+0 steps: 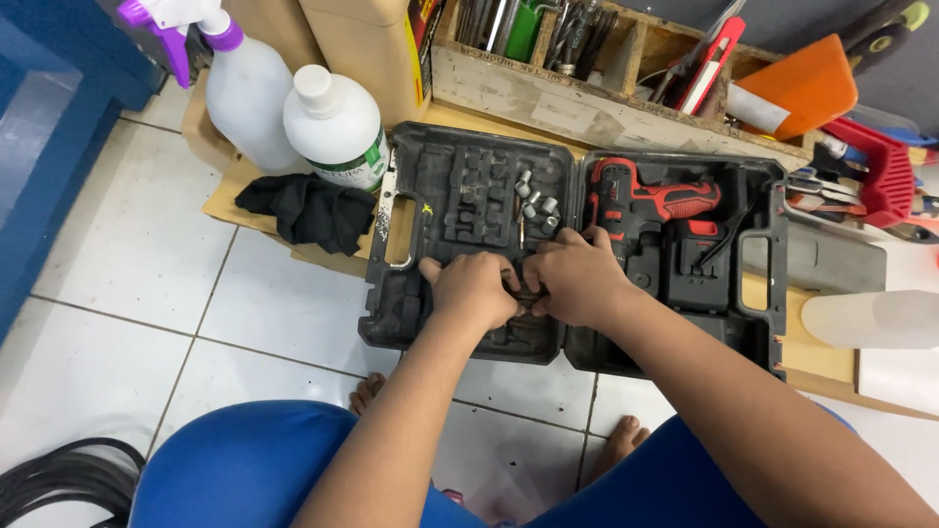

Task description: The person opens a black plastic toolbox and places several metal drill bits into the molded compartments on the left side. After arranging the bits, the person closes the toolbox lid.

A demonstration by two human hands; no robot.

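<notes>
Lying open and flat on the white tiled floor (127,264), the black case (469,186) presents both halves upward, so every moulded recess can be reached from above; its far edge meets a wooden tool crate (548,93), its left handle edge lies just beside a black cloth (308,210), and bare tile remains only on the near side, between the case and the person's knees. Right half: a red-and-black drill (650,200) seated on its side in its shaped recess, which keeps it from shifting. Left half: loose grey sockets (536,203) and a slim bit grouped near the hinge line. Two white bottles (337,127) stand upright beyond the cloth, well apart from the hands. Left hand (472,290) and right hand (577,277) meet over the hinge, knuckles up, fingers curled narrowly inward and touching; whatever small part they pinch is hidden beneath them, so it cannot be told what they hold.
</notes>
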